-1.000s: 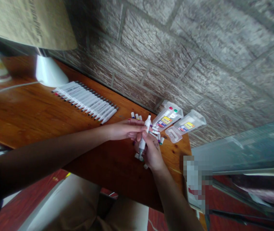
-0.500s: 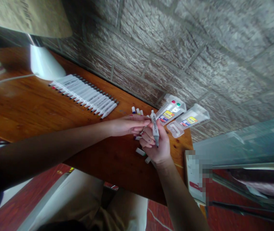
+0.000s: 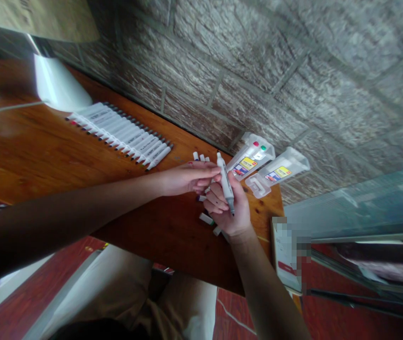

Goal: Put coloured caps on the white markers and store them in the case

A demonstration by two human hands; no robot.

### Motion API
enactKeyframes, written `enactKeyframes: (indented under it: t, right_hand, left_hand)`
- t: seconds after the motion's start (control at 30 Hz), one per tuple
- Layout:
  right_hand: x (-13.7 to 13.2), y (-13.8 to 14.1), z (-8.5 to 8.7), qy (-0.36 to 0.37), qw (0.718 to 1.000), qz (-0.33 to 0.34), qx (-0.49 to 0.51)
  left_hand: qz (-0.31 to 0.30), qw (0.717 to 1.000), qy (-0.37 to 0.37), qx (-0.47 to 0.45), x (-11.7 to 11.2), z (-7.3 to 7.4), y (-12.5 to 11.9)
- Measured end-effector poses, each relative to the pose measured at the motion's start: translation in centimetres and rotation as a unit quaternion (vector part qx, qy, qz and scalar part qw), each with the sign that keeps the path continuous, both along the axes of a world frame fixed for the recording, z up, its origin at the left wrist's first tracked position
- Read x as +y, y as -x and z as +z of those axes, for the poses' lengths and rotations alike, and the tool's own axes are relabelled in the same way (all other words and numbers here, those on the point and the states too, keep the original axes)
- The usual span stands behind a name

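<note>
A white double-ended marker (image 3: 226,183) slants across my right hand (image 3: 235,210). Its grey end with a dark tip points down toward the palm, and its narrow white end points up. My right fingers are curled and the thumb lies along the barrel. My left hand (image 3: 187,178) reaches in from the left, thumb and fingers pinched at the marker's upper part; the exact contact is partly hidden. Around and beneath the hands lie several loose white caps or markers, among them a white piece (image 3: 206,218) below my right fingers and a white piece (image 3: 196,156) behind my left hand.
A tidy row of white markers (image 3: 123,134) lies left on the wooden table (image 3: 38,156). Two clear plastic cases (image 3: 249,158) with labels stand near the brick wall (image 3: 201,71), a clear lid (image 3: 258,185) in front. A lamp (image 3: 57,85) is at far left.
The marker has tilted, its upper end shifting left and up toward my left fingertips. Both hands stay close together. The whole view has shifted slightly.
</note>
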State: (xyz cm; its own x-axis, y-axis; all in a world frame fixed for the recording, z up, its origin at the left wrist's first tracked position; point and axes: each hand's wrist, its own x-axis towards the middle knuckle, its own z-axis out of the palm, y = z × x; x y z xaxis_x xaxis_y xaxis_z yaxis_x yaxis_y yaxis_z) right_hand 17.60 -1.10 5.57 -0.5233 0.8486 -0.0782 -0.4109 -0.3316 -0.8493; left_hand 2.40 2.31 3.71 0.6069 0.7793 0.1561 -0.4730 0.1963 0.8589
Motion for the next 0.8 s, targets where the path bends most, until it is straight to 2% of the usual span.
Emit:
enactKeyframes:
  t: [0.13, 0.5, 0.67, 0.8]
  right_hand:
    - [-0.3, 0.1, -0.2, -0.011, 0.998, 0.036, -0.04]
    - [-0.1, 0.3, -0.9, 0.002, 0.997, 0.006, -0.075]
    - [-0.2, 0.4, -1.3, 0.001, 0.998, 0.016, -0.053]
    - [-0.4, 0.4, -1.0, 0.003, 0.998, 0.031, -0.047]
  left_hand:
    - [0.002, 1.0, -0.017, 0.023, -0.1, 0.1, 0.2]
    - [0.041, 0.998, -0.034, 0.025, 0.0, 0.1, 0.3]
    - [0.059, 0.997, -0.043, 0.033, 0.4, -0.4, 0.3]
    - [0.052, 0.998, -0.036, 0.022, 0.3, -0.5, 0.2]
